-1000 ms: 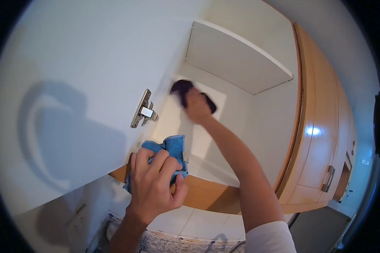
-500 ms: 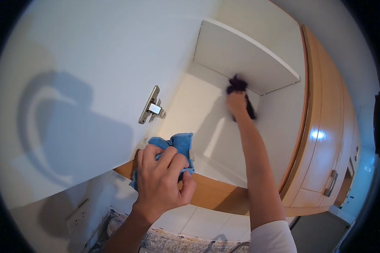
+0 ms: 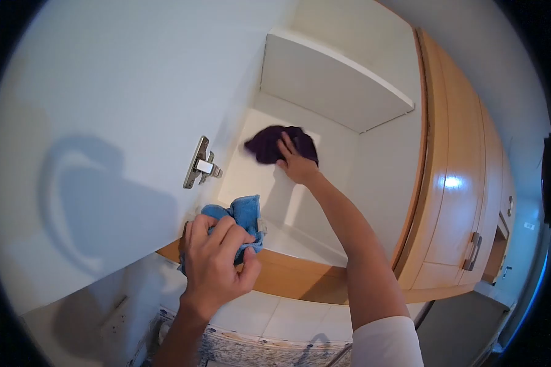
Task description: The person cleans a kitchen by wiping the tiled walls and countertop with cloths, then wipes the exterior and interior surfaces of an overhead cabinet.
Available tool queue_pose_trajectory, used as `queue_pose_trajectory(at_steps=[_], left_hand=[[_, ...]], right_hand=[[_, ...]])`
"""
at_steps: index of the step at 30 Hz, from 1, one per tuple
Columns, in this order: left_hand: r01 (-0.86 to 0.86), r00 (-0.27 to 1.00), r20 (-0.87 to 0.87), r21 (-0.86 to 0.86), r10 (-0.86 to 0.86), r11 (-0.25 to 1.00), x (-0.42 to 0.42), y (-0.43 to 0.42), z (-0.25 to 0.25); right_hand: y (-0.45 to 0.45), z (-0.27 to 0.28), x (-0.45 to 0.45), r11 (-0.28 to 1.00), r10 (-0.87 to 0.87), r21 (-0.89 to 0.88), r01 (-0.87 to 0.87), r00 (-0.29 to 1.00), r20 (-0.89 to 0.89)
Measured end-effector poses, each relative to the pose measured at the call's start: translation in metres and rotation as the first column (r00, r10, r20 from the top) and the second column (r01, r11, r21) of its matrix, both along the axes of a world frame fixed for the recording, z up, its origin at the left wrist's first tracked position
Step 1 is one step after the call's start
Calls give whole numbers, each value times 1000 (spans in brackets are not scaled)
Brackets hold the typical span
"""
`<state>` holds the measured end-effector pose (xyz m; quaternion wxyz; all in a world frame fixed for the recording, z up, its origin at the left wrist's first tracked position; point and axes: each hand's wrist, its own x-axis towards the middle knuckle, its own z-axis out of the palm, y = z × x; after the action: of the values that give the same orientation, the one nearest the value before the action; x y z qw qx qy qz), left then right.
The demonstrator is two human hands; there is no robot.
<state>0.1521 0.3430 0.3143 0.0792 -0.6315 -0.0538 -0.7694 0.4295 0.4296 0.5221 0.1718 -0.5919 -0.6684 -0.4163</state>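
My left hand (image 3: 218, 260) is closed around a bunched blue cloth (image 3: 246, 211) at the cabinet's front lower edge. Part of that cloth is hidden behind my fingers. Deep inside the white cabinet (image 3: 355, 159), my right hand (image 3: 297, 162) holds a dark purple cloth (image 3: 266, 145) against the back panel. Its fingers are extended over the cloth, which is spread out and slightly blurred at its left end. The shelf (image 3: 337, 79) is above my right hand.
The cabinet's white door (image 3: 122, 79) stands open on the left, with a metal hinge (image 3: 202, 164) near my left hand. Closed wooden doors (image 3: 459, 183) run along the right. Below are wall tiles (image 3: 288, 315) and a speckled countertop (image 3: 245, 348).
My right hand has swept the purple cloth leftward from the back right corner across the back panel, and the cloth is more spread out. My left hand still grips the blue cloth.
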Motion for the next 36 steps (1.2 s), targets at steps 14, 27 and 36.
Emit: queue_pose_trajectory(at_steps=[14, 27, 36], left_hand=[[-49, 997, 54, 11, 49, 999, 10, -5, 2], [-62, 996, 68, -20, 63, 998, 13, -5, 1], [-86, 993, 77, -14, 87, 996, 15, -7, 3]], right_hand=[[45, -75, -78, 698, 296, -654, -291, 949, -107], [-54, -49, -178, 509, 402, 128, -851, 104, -910], [-51, -27, -182, 686, 585, 166, -708, 401, -705]])
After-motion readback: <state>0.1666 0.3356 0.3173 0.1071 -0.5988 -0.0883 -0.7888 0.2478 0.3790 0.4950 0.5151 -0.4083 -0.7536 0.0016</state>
